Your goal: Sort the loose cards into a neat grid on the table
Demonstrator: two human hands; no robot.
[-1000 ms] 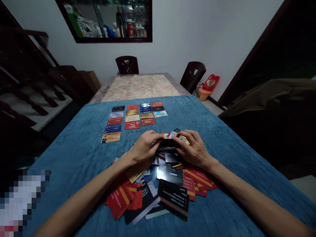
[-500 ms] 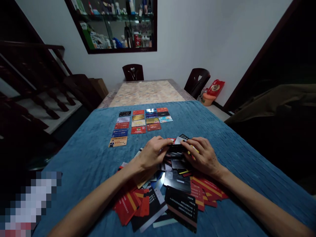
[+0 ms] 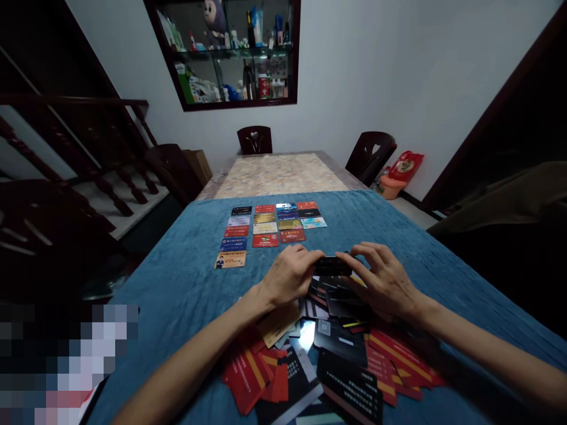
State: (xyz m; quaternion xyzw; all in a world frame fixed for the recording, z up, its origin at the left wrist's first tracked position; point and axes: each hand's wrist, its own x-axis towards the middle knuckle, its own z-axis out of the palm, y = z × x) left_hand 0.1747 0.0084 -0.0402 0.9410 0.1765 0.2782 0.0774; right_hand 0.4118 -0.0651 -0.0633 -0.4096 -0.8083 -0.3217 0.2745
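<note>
Laid-out cards (image 3: 264, 228): lying in columns.
Left hand (image 3: 290, 274): pinching one end of a dark card (image 3: 333, 268).
Dark card: hovering above the loose pile (image 3: 341, 342).
Right hand (image 3: 385, 283): pinching the other end.
Risk: uneven squeezing could be sending it slipping pileward.

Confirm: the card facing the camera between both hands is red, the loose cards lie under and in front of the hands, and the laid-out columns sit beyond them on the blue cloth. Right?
Not quite: the card between the left hand and right hand is black, per the head view. The loose cards, columns and blue cloth are as stated.
</note>
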